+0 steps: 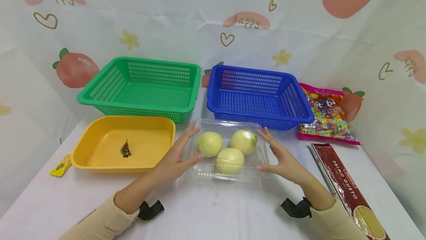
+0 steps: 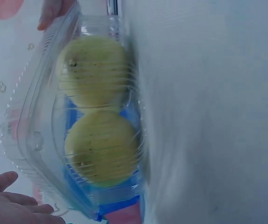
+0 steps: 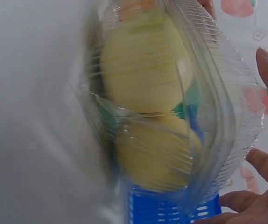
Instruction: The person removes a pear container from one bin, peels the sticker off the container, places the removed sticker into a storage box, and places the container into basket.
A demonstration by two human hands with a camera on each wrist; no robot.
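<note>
A clear plastic clamshell box [image 1: 229, 176] lies on the table in front of me, its lid over three pale yellow-green round fruits [image 1: 243, 142]. At its left side is my left hand [image 1: 178, 156], thumb and fingers spread apart. My right hand [image 1: 284, 160] is spread the same way at the right side, thumb by the near right corner. Neither hand grips the box; whether the fingertips touch it I cannot tell. Both wrist views show the ribbed box wall with fruits [image 2: 101, 147] behind it, and fingers [image 3: 267, 165] extended beside the lid.
Behind the box stand a green basket [image 1: 146, 108] and a blue basket [image 1: 259, 118]. A yellow tray [image 1: 100, 147] is at the left, with a small yellow packet [image 1: 61, 165] beside it. At the right lie a candy bag [image 1: 327, 114] and a spaghetti pack [image 1: 346, 184].
</note>
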